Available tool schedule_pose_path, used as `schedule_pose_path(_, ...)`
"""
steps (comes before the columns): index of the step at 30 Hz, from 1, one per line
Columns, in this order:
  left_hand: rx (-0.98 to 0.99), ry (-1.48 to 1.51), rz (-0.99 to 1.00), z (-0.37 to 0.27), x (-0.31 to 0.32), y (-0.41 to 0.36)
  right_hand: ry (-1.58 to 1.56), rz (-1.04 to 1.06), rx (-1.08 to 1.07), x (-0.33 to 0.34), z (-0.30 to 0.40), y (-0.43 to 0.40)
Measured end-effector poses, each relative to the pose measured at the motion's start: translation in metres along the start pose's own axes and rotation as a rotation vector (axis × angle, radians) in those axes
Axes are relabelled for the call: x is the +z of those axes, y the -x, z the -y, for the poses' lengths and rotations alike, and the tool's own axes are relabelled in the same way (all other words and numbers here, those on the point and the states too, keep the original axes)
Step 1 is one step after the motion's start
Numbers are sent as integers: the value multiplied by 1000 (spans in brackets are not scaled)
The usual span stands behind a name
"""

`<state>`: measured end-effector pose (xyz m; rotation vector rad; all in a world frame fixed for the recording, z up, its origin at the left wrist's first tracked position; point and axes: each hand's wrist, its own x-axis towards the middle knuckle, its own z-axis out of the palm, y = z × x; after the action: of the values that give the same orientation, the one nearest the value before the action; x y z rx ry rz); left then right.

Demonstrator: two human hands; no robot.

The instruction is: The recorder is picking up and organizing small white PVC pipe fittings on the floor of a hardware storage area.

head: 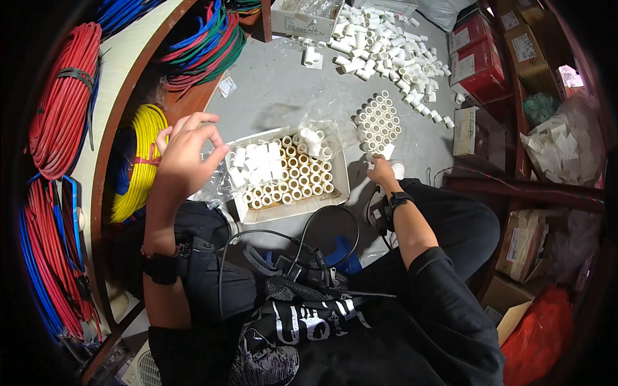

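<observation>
My left hand [190, 149] is raised left of an open cardboard box [318, 200], fingers curved and apart, with nothing visible between them. Inside the box, short white plastic pipe fittings [294, 183] stand on end in rows, their round openings facing up. More white fittings [256, 164] lie on their sides in the box's left part, and clear plastic film [333, 128] drapes over its far edge. My right hand [381, 171] is low at the near end of a block of upright fittings [379, 123] on the floor. Its fingertips are by a white piece; whether they grip it is unclear.
A large loose heap of white fittings [386, 48] spreads across the grey floor beyond. Coils of red cable [65, 96] and yellow cable [145, 159] fill the left shelving. Red cartons [478, 62] and shelves stand right. A black cord [355, 217] loops before my lap.
</observation>
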<state>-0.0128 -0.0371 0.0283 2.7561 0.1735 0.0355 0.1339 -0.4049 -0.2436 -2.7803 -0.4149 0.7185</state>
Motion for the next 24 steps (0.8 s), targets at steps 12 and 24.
schedule_pose_path(12, -34, -10, 16, 4, 4, 2, -20, 69, 55, -7, 3, -8)
schedule_pose_path(24, 119, -2, -29, -6, 12, -9, -667, 212, 70, -161, 55, -7)
